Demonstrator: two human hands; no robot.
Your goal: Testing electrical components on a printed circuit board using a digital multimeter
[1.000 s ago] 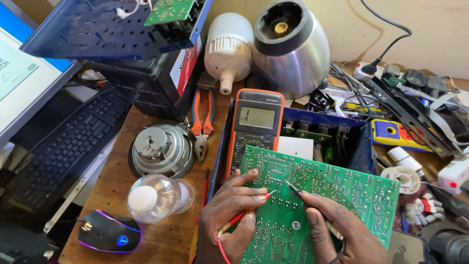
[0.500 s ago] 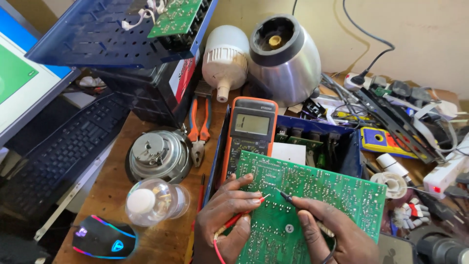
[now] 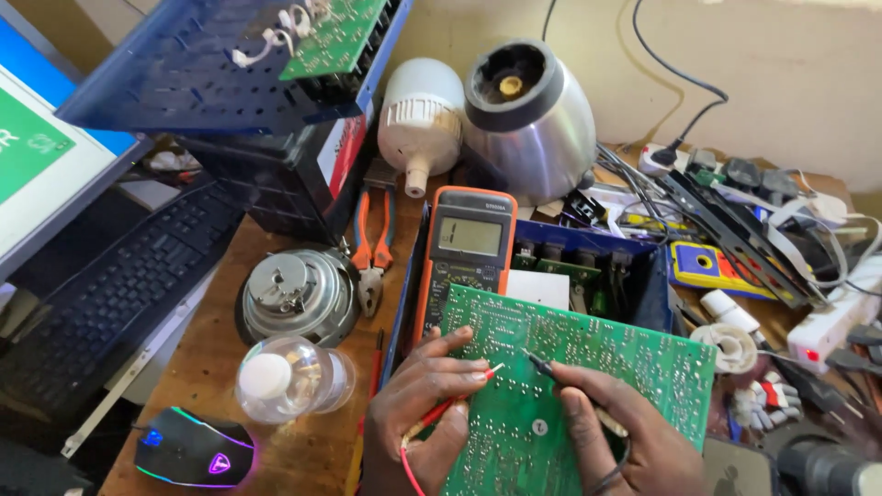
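Observation:
A large green circuit board point(image 3: 588, 367) lies tilted over a blue open case point(image 3: 634, 266), solder side up. My left hand point(image 3: 418, 413) pinches a red test probe point(image 3: 459, 395), its tip touching the board. My right hand point(image 3: 616, 432) holds a black test probe point(image 3: 544, 367), tip down on the board close to the red one. An orange multimeter point(image 3: 464, 253) with a grey screen stands just behind the board, leaning on the case.
On the wooden bench: a clear bulb point(image 3: 289, 377), a round metal motor part point(image 3: 296, 292), orange pliers point(image 3: 369, 248), a lit mouse point(image 3: 195, 447), a keyboard point(image 3: 119, 285), a white lamp point(image 3: 418, 119), a steel blender base point(image 3: 533, 119), a power strip point(image 3: 831, 317) and tangled cables point(image 3: 735, 202).
The view has dipped and shifted slightly. Both hands stay on the board with the probe tips close together; their positions hardly differ.

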